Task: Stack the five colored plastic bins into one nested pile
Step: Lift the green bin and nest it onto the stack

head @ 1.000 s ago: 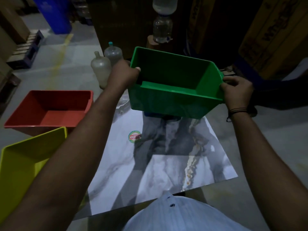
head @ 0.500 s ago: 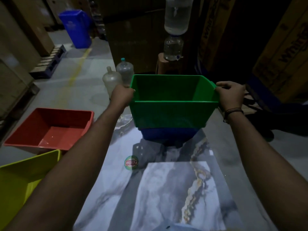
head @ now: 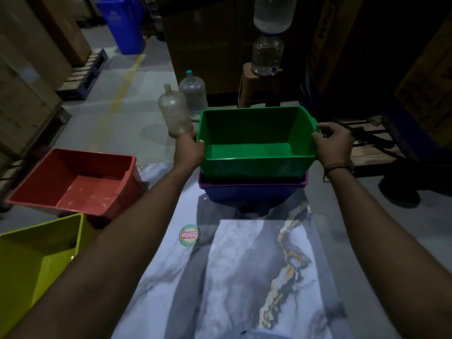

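Since the earlier frame the green bin [head: 254,140] has come down and now sits partly nested in the stack, its lower body inside a purple bin [head: 252,184] whose rim shows just beneath it, with a blue bin [head: 247,195] under that. The left hand [head: 189,149] is closed on the green bin's left rim, thumb over the edge. The right hand [head: 333,143] grips the right rim at the corner, fingers curled around it; a dark band sits on that wrist. The stack stands on the far end of the marble-patterned worktop [head: 244,277], which carries a round sticker [head: 189,235] nearer the camera. A red bin [head: 75,182] sits empty and upright to the left, apart from the stack, and a yellow bin [head: 36,260] sits just in front of the red one at the lower left edge. Two large clear bottles [head: 175,111] stand on the floor behind the left hand. A blue container [head: 122,23] stands far back.
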A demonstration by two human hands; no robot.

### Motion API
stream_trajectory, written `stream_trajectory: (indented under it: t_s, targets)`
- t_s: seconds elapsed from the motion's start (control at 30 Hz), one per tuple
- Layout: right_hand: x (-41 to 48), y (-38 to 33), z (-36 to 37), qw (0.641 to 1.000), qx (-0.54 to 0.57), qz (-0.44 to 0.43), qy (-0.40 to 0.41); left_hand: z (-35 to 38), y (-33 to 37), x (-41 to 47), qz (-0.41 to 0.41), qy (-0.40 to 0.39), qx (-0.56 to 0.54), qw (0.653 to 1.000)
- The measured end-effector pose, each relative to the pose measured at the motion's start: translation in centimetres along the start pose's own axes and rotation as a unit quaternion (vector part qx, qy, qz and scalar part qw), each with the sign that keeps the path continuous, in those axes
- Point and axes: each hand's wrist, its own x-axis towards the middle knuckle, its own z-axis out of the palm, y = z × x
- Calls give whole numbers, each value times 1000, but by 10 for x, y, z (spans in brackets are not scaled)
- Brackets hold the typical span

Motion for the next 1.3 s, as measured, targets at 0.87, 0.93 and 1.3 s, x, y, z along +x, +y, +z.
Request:
stream_trajectory:
  t_s: [0.87, 0.93, 1.3]
  targets:
    - [-73, 55, 26, 947, -241, -65, -202, 10, -46, -25, 141, -201, 204, 948]
    - [-70, 55, 25, 945, -241, -59, -212, 12, -41, -24, 133, -213, 231, 940]
    - [-67, 50, 27, 938, -259, -47, -226, 17, -37, -21, 98, -218, 305, 922]
